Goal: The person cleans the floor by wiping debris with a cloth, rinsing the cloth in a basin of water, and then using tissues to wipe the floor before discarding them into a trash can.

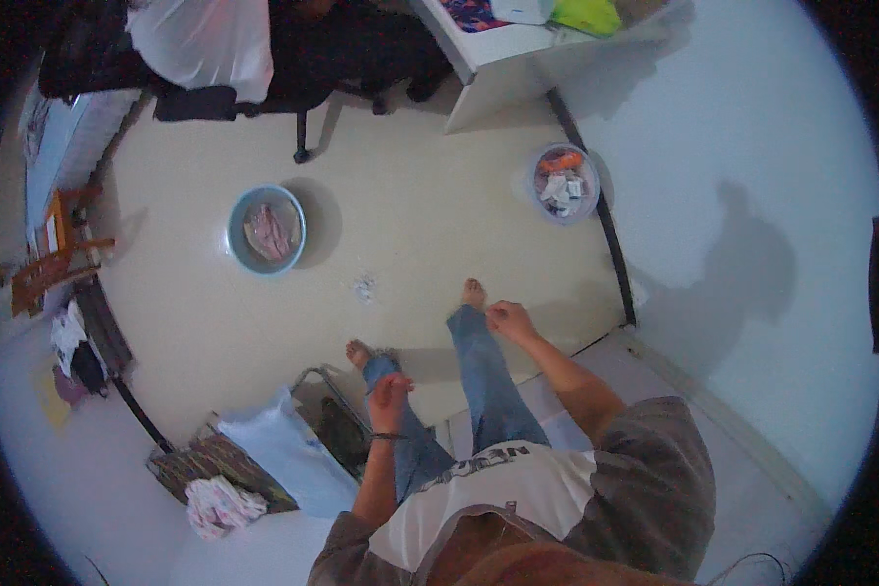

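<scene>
My left hand (390, 395), with a dark band at the wrist, is held above one leg of my blue jeans (483, 381); its fingers look curled and I make out nothing in them. Beside the other knee is my right hand (509, 321), its fingers bent inward, and whether it pinches something small cannot be told. A blue round basin (304, 238) with a pinkish cloth (271, 233) in liquid stands on the floor ahead, to the left. Between the basin and my bare feet lies a small whitish patch (365, 287) on the floor.
A clear round bin (595, 192) holding litter stands by the right wall. Ahead are a black wheeled chair (302, 135) and a white desk (483, 55). A wooden stool (58, 249) is at far left. Near my left side are a pale pillow (293, 454) and a crumpled cloth (221, 505).
</scene>
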`<state>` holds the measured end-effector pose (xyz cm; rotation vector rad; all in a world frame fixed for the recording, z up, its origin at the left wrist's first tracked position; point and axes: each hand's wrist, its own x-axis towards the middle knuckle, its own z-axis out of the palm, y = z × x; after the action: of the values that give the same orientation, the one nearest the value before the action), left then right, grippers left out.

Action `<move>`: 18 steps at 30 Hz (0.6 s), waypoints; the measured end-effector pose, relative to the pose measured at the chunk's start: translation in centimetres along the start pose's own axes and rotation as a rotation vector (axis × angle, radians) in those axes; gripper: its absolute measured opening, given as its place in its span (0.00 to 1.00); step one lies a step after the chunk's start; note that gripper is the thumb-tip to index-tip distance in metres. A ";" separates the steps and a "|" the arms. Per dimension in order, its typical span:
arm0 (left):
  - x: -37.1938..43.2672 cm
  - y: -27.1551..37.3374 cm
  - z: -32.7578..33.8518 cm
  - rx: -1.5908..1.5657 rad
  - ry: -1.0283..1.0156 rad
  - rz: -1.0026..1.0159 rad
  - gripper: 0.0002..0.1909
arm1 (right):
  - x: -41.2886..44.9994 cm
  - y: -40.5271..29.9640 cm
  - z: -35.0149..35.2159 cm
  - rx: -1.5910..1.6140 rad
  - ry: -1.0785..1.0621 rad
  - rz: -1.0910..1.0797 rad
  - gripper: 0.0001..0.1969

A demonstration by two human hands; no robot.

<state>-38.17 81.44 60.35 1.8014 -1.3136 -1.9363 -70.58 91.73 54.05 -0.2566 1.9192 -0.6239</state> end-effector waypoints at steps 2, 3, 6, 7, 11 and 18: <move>0.2 5.7 5.6 0.009 -0.180 0.068 0.08 | 3.3 4.6 -3.0 0.003 0.047 -0.005 0.12; 1.1 4.8 6.1 0.008 -0.193 0.040 0.08 | 7.4 9.6 -3.7 0.101 0.004 0.004 0.14; 3.4 -0.6 7.2 -0.001 -0.162 0.066 0.09 | 13.1 11.5 -4.5 0.162 0.083 0.107 0.14; 4.7 -1.5 7.0 0.052 -0.149 0.087 0.09 | 14.9 12.9 -4.5 0.310 0.107 0.208 0.13; 10.5 -6.2 4.8 0.029 -0.031 0.015 0.09 | 23.0 18.1 -5.1 0.580 0.257 0.410 0.13; 23.1 -14.6 1.5 0.074 -0.058 0.193 0.09 | 35.2 30.0 -15.8 0.940 0.328 0.141 0.33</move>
<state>-39.06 75.47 33.73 1.5930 -1.5346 -1.8729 -96.68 106.04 15.27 0.6022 1.7085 -1.4453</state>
